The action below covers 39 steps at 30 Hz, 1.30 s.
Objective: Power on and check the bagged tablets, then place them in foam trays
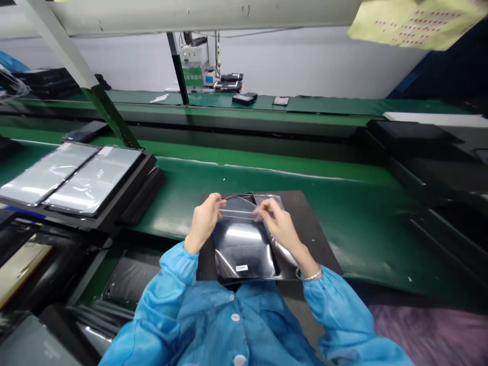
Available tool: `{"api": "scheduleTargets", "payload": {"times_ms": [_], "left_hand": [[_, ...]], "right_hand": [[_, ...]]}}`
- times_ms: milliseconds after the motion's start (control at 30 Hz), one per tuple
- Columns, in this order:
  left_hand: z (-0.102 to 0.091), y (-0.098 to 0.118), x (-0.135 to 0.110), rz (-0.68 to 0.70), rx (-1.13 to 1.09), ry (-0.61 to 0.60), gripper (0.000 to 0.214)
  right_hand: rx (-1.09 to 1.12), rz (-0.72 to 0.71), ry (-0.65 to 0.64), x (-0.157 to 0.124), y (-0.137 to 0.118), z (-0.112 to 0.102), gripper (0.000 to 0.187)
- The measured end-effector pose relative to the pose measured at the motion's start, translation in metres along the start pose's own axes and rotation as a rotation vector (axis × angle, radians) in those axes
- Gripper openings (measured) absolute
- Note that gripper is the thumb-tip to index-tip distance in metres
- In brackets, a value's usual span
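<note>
Two hands, bag, bench (green), pale wall

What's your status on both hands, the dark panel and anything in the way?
Left hand, right hand: both pinching clear film. Dark panel beneath, white label at its near end. Nothing visibly blocking either hand.

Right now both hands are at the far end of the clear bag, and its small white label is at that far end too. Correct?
Not quite: the head view shows the white label at the near end, by the blue smock. Left hand and right hand are at the clear bag's far end.
</note>
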<state>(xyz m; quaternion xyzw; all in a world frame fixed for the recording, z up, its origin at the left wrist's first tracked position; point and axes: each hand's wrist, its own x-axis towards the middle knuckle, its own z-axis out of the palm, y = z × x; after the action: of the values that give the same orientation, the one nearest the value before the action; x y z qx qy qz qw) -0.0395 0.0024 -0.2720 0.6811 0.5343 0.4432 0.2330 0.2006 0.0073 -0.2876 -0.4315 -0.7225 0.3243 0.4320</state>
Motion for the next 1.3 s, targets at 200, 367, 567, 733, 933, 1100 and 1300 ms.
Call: {"api": "scheduleTargets", "payload": {"times_ms": [200,367,567,733,933,1100,1300], "left_hand": [[-0.019,0.053,-0.033,-0.077,-0.189,0.194,0.018],[-0.025,0.058,-0.032,-0.087,-0.151,0.262,0.018],[-0.010,0.018,-0.019,-0.119,-0.066,0.174,0.015],[-0.003,-0.004,-0.004,-0.120,-0.021,0.106,0.013],[0.005,-0.023,0.003,-0.152,0.028,0.039,0.011],[0.011,-0.037,0.005,-0.113,0.088,0.035,0.010],[0.017,-0.046,0.004,-0.091,0.173,0.061,0.008]], "right_hand": [[-0.153,-0.094,0.108,-0.021,-0.041,-0.008,0.019],[-0.294,-0.178,0.123,-0.003,-0.048,-0.006,0.026],[-0.392,-0.179,0.022,0.009,-0.017,0.008,0.026],[-0.483,-0.126,-0.004,0.009,0.002,0.016,0.022],[-0.603,-0.053,-0.011,0.008,0.020,0.028,0.019],[-0.710,-0.041,-0.012,0.007,0.027,0.034,0.022],[-0.833,-0.059,0.024,0.004,0.027,0.038,0.027]]}}
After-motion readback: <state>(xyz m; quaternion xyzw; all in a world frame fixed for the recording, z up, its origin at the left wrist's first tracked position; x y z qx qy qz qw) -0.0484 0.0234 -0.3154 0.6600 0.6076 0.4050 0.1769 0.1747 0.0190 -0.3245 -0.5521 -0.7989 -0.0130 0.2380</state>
